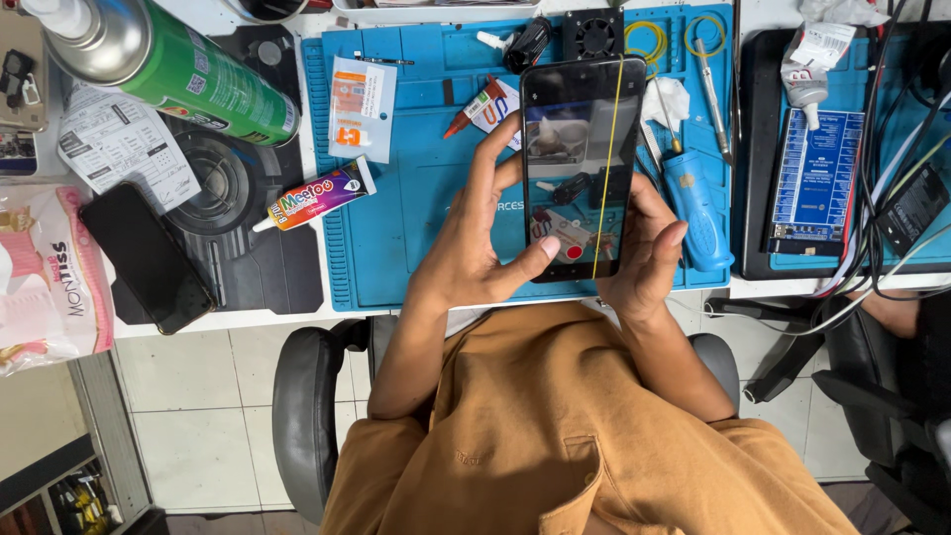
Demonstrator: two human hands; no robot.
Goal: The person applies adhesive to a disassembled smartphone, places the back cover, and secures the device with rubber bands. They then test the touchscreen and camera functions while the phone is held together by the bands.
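On the blue mat (396, 238), two hands (475, 248) hold one phone (580, 168)

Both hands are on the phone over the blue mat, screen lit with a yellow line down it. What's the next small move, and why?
Probably tilt the phone slightly to inspect that vertical yellow line. The left hand grips its left edge with the thumb on the lower glass, the right hand cradles the right edge, and the screen shows a camera view, so the fault is in plain sight.
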